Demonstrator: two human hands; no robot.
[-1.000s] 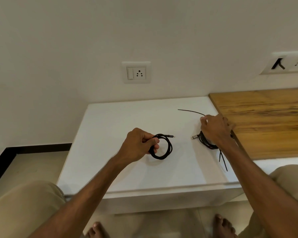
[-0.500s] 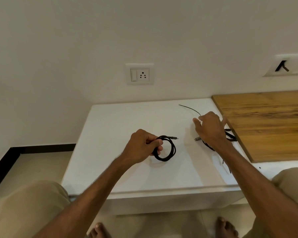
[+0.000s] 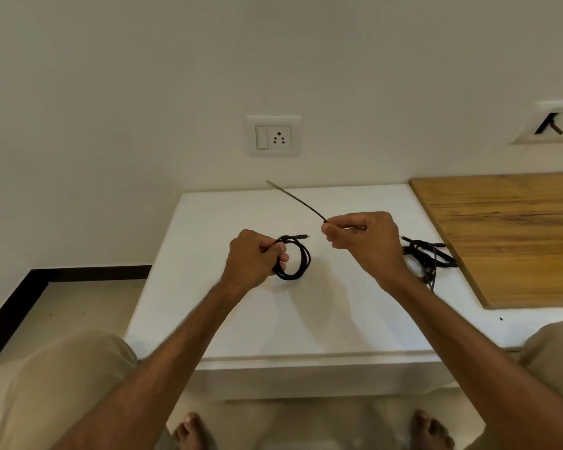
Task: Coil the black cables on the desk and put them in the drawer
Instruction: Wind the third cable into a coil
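White laminate desk top [image 3: 306, 319] fills the near field, smooth and matte, with our knees at the bottom corners and bare feet on the tile below. No drawer is visible to us from this angle.

Moving out: our left hand [image 3: 252, 259] is closed around a coiled black cable [image 3: 294, 259], a neat round loop of braided-looking cord, its plug tip poking out toward the right. Coil is held just above or on the desk; we cannot tell if it touches.

Our right hand [image 3: 363, 241] sits just right of it, thumb and forefinger pinched on a thin black strip [image 3: 294, 200], likely a tie. It looks stiff and straight, its long axis running up and left from the pinch toward the wall.

Key relation: the coil lies directly left of the right hand, near but apart, and the strip's free end points away from the coil. We judge the next move needs the strip swung round and passed through the loop; the right hand does that while the left steadies it.

Right of the right wrist lies a loose black cable bundle [image 3: 428, 258], tangled and uncoiled, at the edge of the wooden board [image 3: 514, 235], grainy, warm brown.

Far back: plain wall and a white socket plate [image 3: 273, 136].
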